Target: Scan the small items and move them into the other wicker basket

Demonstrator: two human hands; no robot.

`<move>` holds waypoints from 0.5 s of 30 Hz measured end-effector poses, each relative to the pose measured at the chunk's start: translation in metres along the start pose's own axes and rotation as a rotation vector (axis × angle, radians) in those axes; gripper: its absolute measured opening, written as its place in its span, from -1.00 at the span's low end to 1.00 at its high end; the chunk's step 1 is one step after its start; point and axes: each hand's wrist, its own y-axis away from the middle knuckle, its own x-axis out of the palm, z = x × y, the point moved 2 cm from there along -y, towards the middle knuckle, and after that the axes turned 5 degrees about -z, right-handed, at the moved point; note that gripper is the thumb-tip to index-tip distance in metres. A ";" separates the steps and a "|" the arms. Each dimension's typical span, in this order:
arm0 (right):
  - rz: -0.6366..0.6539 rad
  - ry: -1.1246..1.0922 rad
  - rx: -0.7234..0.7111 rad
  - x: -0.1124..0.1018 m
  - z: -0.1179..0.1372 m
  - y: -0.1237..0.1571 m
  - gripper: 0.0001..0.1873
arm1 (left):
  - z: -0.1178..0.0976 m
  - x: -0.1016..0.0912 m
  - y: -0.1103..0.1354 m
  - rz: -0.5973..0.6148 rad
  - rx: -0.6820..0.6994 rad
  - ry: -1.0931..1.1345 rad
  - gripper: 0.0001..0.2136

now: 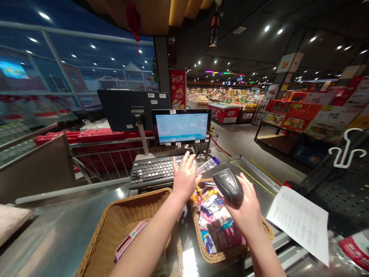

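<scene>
My right hand (248, 209) is wrapped round a dark handheld barcode scanner (229, 186), held over a wicker basket (266, 231) full of small packaged goods (215, 221). My left hand (186, 175) reaches forward with fingers spread, its tips at the right end of the till keyboard (154, 169). It holds nothing. Beyond the keyboard stands the lit till screen (181, 127). A packet (208, 165) lies just right of the keyboard.
A second wicker basket (115, 227) at the left holds one pink packet (129, 238). A printed sheet (300, 221) lies on the counter at right. A dark customer display (121, 109) stands behind the till. A metal rail (103, 157) and shop shelves (311, 115) lie beyond.
</scene>
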 end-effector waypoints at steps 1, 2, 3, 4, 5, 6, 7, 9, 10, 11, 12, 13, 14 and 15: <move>0.017 0.002 -0.008 0.001 0.004 0.000 -0.44 | 0.004 -0.006 -0.003 -0.012 0.006 -0.028 -0.87; 0.028 0.002 -0.016 0.002 0.009 0.001 -0.43 | 0.009 -0.011 -0.005 -0.021 0.010 -0.054 -0.87; 0.035 0.001 -0.028 0.002 0.013 0.001 -0.42 | 0.012 -0.015 -0.007 -0.027 0.011 -0.077 -0.88; 0.039 -0.001 -0.045 0.003 0.018 0.002 -0.42 | 0.016 -0.019 -0.009 -0.030 0.012 -0.097 -0.89; 0.043 -0.003 -0.068 0.004 0.023 0.002 -0.42 | 0.019 -0.022 -0.010 -0.031 0.014 -0.115 -0.90; 0.045 -0.003 -0.092 0.004 0.028 0.002 -0.44 | 0.021 -0.024 -0.011 -0.031 0.015 -0.131 -0.90; 0.049 -0.002 -0.116 0.005 0.033 0.002 -0.45 | 0.023 -0.027 -0.012 -0.029 0.017 -0.144 -0.91; 0.059 0.004 -0.150 0.006 0.041 0.003 -0.48 | 0.027 -0.031 -0.012 -0.027 0.018 -0.162 -0.91; 0.065 0.007 -0.158 0.006 0.044 0.004 -0.50 | 0.028 -0.032 -0.011 -0.026 0.017 -0.169 -0.91; 0.070 0.010 -0.163 0.007 0.047 0.005 -0.51 | 0.029 -0.034 -0.011 -0.025 0.017 -0.176 -0.91; 0.077 0.011 -0.169 0.008 0.048 0.005 -0.52 | 0.030 -0.035 -0.010 -0.024 0.018 -0.182 -0.91; 0.087 0.009 -0.174 0.010 0.050 0.006 -0.53 | 0.031 -0.037 -0.009 -0.023 0.022 -0.186 -0.90; 0.097 0.007 -0.179 0.011 0.050 0.007 -0.53 | 0.032 -0.038 -0.008 -0.023 0.025 -0.188 -0.90; 0.105 0.004 -0.184 0.012 0.051 0.008 -0.54 | 0.033 -0.039 -0.008 -0.025 0.028 -0.189 -0.90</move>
